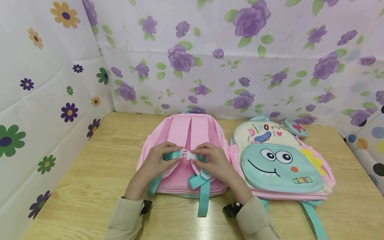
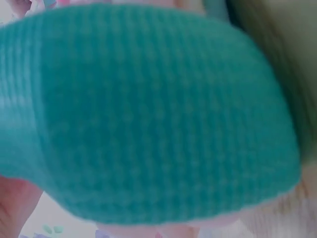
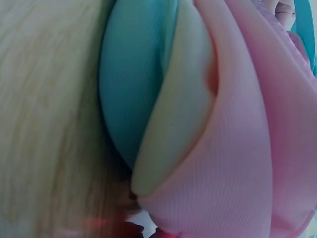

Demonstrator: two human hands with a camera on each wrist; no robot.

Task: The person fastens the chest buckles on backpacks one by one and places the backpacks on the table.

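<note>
A pink backpack lies on the table with its shoulder straps facing up. My left hand pinches a teal strap by the white pronged buckle half. Opposite it, my right hand pinches the white socket half between thumb and fingers. Both halves point at each other over the middle of the backpack; whether the prongs touch the socket is too small to tell. A teal webbing strap fills most of the left wrist view. In the right wrist view, the backpack's pink side hides most of the hand.
To the right lies a second backpack with a dinosaur face, close beside the pink one. Its teal strap trails toward the table's front. A loose teal strap end hangs below my right hand. Flowered cloth stands behind the wooden table.
</note>
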